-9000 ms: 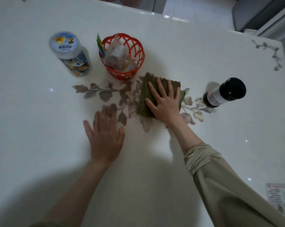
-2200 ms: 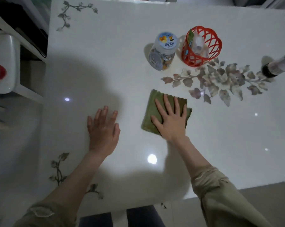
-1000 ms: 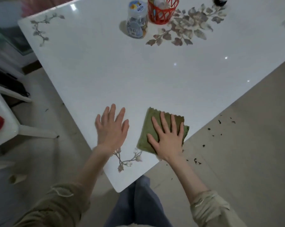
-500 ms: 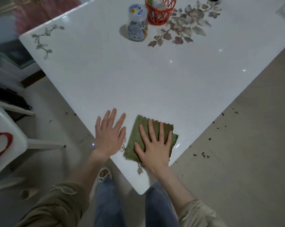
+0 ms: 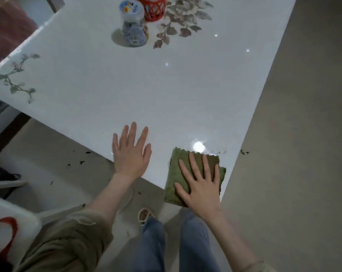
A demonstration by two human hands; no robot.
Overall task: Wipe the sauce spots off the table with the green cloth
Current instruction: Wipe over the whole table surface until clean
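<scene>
A: Where do we log the green cloth (image 5: 176,177)?
B: At the table's (image 5: 127,85) near corner, with its near edge overhanging. Our right hand (image 5: 200,185) presses it flat, fingers straight and spread.
A: And our left hand (image 5: 131,154)?
B: Open, palm down at the table edge, beside the cloth but apart from it. We note a lidded jar (image 5: 132,26) just beside a red basket (image 5: 155,8) at the far side.
</scene>
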